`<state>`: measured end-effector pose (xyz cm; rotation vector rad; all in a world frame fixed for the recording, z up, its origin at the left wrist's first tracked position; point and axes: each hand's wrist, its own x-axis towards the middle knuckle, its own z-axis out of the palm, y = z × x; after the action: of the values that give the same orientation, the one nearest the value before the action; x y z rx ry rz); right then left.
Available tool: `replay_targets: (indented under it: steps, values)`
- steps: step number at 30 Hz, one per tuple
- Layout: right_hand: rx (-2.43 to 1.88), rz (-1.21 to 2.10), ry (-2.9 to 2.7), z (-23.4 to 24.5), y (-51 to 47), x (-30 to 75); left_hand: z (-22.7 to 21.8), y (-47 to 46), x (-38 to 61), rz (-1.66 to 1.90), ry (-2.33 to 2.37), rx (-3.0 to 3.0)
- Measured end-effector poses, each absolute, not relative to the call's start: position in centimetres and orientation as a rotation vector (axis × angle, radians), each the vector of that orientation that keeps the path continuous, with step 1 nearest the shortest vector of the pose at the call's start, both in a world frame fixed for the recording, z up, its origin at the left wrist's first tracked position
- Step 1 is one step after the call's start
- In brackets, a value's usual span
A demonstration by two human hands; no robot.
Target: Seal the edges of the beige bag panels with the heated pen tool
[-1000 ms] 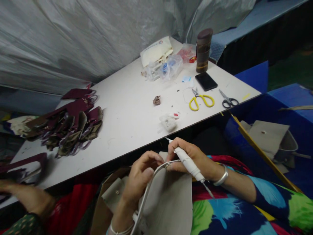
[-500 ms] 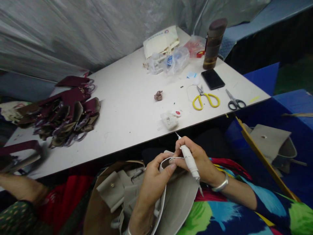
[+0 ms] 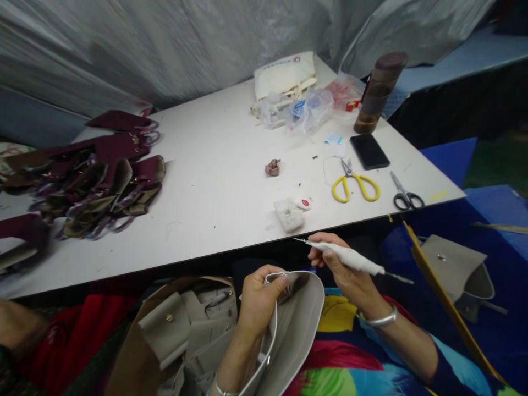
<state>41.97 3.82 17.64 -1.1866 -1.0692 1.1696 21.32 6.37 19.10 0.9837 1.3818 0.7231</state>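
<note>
Had the left grip (image 3: 256,301) closed on the rim of a beige bag (image 3: 297,324), pinching it between thumb and fingers below the near edge of the white surface (image 3: 223,187). Could not see the bag's lower end, cut off at the bottom of the view, nor the stretch of wall behind the left wrist. Made out the shaded inside only dimly.

Held a white-wrapped tool (image 3: 355,259) in the right grip (image 3: 348,279), fingers curled round the handle, near the bag but apart from it. Aimed its thin tip leftward; could not tell its height against the surface's edge.

Saw on the surface yellow-handled scissors (image 3: 350,174), black-handled scissors (image 3: 405,197), a dark phone (image 3: 370,151) and a tall bottle (image 3: 379,93). Found clear plastic bags (image 3: 315,110) partly covering a cream cloth bag (image 3: 284,77), their contents hard to identify. Noted maroon bags (image 3: 119,146) heaped at the left, overlapping too much to count.

Caught another person's arm (image 3: 18,330) at the left edge, blurred and cut off. Saw more beige pieces (image 3: 165,324) in a cardboard box (image 3: 127,352), partly hidden behind the left forearm, and another beige piece (image 3: 454,267) at the right, lower part lost in shade.
</note>
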Motion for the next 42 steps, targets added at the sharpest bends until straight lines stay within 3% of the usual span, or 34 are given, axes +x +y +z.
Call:
replay_targets:
  steps: [4, 17, 42]
  values:
    - [-1.399, 0.949, -1.055, 17.1, 6.4, 43.4, 18.2, 7.0, 21.9, 0.726, 1.39, 0.939]
    - [-1.352, 0.539, -1.358, 16.8, 11.7, 43.9, 17.7, 8.9, 22.4, 0.573, 1.38, 1.017]
    - [-1.367, 0.527, -1.552, 16.4, 13.5, 43.8, 16.2, 9.1, 21.6, 0.476, 1.352, 1.066]
